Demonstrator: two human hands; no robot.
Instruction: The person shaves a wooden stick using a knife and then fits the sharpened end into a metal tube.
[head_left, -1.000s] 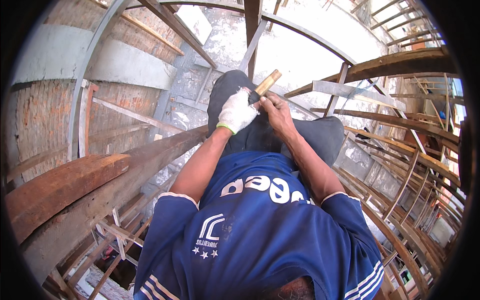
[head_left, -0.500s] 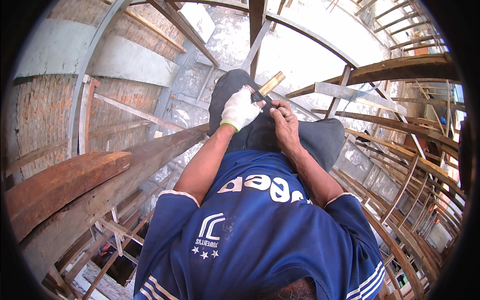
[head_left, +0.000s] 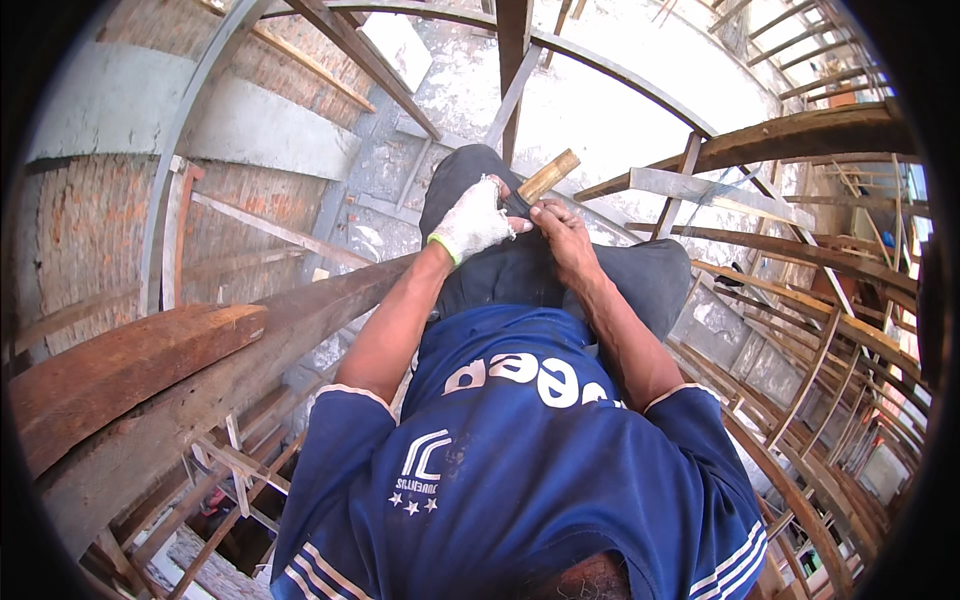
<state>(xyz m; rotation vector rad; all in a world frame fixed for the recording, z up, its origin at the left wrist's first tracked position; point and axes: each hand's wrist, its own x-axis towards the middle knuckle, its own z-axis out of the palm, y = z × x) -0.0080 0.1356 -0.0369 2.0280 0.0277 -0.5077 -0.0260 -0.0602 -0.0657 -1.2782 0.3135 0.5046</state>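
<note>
From here I see the gloved left hand (head_left: 470, 221) part-curled at the black strip (head_left: 517, 204), its hold unclear, the bare right hand (head_left: 568, 240) pinching the strip beside the angled wood (head_left: 549, 176) over the lap (head_left: 505, 275). I'd steady the wood first.

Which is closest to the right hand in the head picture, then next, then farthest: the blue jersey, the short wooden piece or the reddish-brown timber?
From the right hand:
1. Short wooden piece: just by the fingertips.
2. Blue jersey: lower in the picture.
3. Reddish-brown timber: way over left.
</note>
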